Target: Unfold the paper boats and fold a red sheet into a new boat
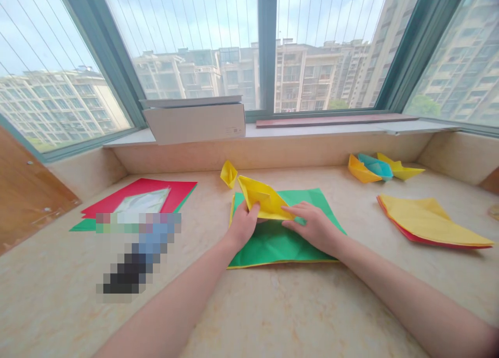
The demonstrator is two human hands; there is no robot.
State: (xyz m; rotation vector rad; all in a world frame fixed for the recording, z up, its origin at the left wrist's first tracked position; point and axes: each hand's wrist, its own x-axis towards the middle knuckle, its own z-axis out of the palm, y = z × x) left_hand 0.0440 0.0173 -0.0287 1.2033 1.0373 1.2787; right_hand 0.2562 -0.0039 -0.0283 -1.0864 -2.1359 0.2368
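Observation:
Between my two hands is a yellow paper boat, held up over a stack of green paper with a yellow edge beneath it. My left hand pinches the boat's lower left side, thumb on the near face. At the boat's right end, my right hand has its fingers closed on the tip. Just behind the held boat, a small yellow paper boat rests on the stone surface.
Orange, blue and yellow paper boats stand at the back right. Nearer lies a stack of yellow and red paper. Red and green sheets lie at left, beside a pixelated patch. A white box sits on the window ledge.

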